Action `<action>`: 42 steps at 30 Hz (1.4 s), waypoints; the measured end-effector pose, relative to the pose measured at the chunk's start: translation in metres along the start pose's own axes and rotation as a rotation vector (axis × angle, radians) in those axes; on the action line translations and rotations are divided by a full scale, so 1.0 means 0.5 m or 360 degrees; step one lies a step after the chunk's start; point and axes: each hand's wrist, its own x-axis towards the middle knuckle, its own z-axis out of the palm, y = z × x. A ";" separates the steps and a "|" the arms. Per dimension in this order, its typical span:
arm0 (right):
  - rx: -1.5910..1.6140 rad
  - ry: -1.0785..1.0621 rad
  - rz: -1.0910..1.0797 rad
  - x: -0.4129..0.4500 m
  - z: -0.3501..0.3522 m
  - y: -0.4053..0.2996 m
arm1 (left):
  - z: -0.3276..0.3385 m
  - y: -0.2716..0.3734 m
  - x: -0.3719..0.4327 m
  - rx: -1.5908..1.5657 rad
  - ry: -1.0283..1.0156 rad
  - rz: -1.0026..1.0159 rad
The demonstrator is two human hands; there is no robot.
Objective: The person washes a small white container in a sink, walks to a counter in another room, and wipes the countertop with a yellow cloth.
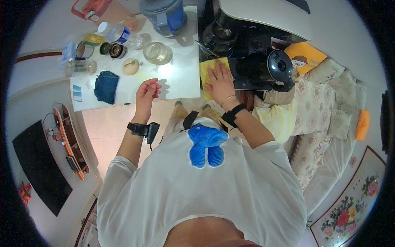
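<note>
My right hand [222, 85] lies flat, palm down, on a yellow cloth [205, 69] that spans the seam between the white tabletop [182, 88] and the black surface to its right. Beside that hand stands a black electric kettle [253, 66] with a glossy lid. Over the front part of the white tabletop hangs my left hand [148, 90], empty, its fingers loosely curled. To its left lies a folded dark blue cloth [106, 87]. A small round beige item with a green mark [130, 66] and a glass jar [157, 53] are beyond my left hand.
Toward the back left stand a plastic bottle with a white cap [115, 33], a blue-lidded pitcher [165, 20], a pink jug [106, 14] and several jars. A glass pot [219, 38] sits under a white-topped appliance [265, 15]. A patterned sofa [314, 105] is at the right.
</note>
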 end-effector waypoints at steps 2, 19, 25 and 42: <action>-0.0015 -0.0045 -0.0004 -0.018 0.004 -0.001 | -0.021 0.006 0.000 -0.0026 0.0079 0.0012; 0.0033 0.0344 -0.0452 -0.099 0.020 0.058 | -0.060 -0.043 -0.110 -0.0184 0.0518 0.0116; 0.0626 0.0255 0.0037 -0.135 -0.072 -0.023 | -0.133 -0.034 -0.096 -0.0247 0.0495 0.0120; -0.0060 0.0146 -0.0021 0.028 0.032 -0.329 | -0.422 -0.020 -0.122 -0.0310 0.0349 0.0178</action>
